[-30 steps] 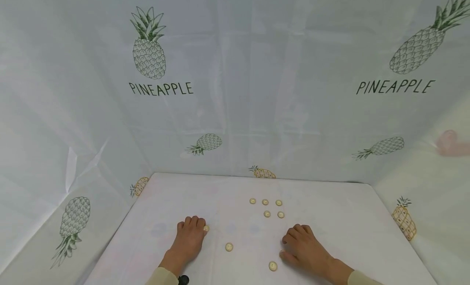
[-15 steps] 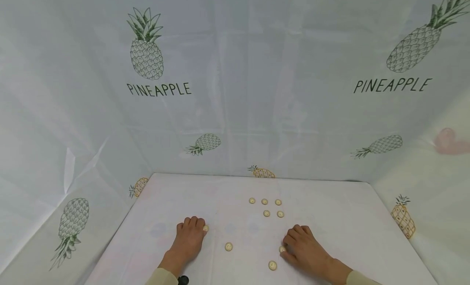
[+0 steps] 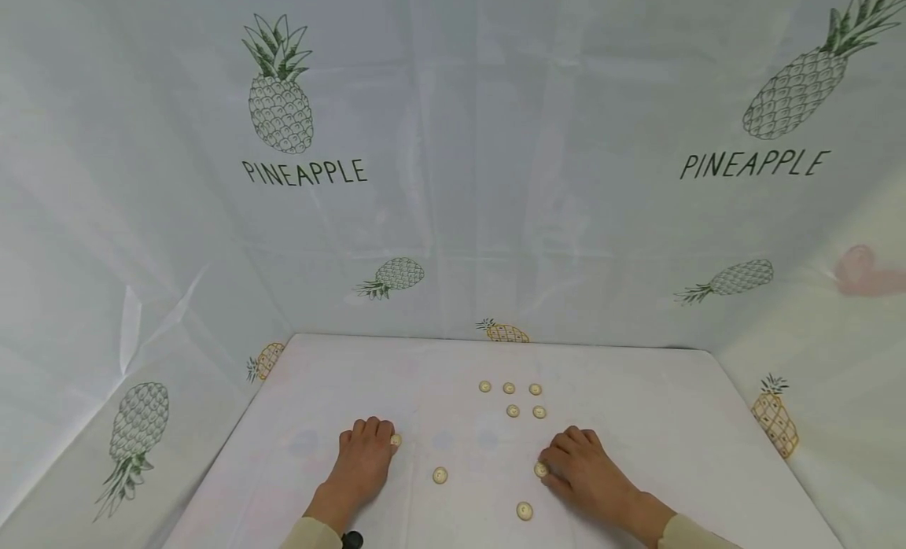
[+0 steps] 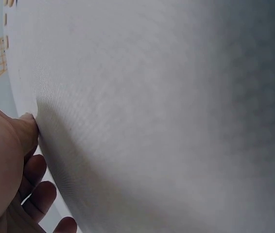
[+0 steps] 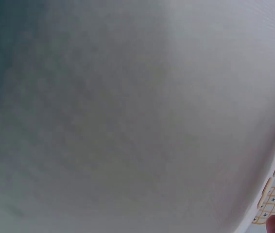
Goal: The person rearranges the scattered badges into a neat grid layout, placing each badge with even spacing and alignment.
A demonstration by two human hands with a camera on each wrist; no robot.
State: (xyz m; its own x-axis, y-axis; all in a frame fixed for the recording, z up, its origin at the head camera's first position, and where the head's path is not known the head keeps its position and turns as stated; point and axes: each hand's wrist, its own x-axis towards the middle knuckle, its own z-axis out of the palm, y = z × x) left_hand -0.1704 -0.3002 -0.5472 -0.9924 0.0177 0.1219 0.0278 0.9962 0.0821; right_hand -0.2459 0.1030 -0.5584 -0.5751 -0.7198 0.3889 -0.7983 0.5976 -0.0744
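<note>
On the white table, my left hand [image 3: 362, 461] is lowered with curled fingers, and a small round cream disc [image 3: 395, 440] shows between its thumb and index finger. The left wrist view shows the thumb [image 4: 26, 128] down at the table surface; the disc is hidden there. My right hand [image 3: 583, 472] pinches another disc [image 3: 541, 469] between thumb and index finger, low over the table. Two single discs lie between the hands, one in the middle [image 3: 440, 475] and one nearer the front [image 3: 524, 510]. Their markings are too small to read.
Farther back lie two short rows of like discs, three in the back row [image 3: 509, 388] and two in the front row [image 3: 526, 411]. White cloth with pineapple prints [image 3: 281, 112] hangs behind and beside the table [image 3: 340, 360]. A black object [image 3: 352, 539] is by the left wrist.
A disc hidden under my right hand has come into sight at its thumb and index finger. That hand has shifted slightly left and away from me with it. The left hand stays put.
</note>
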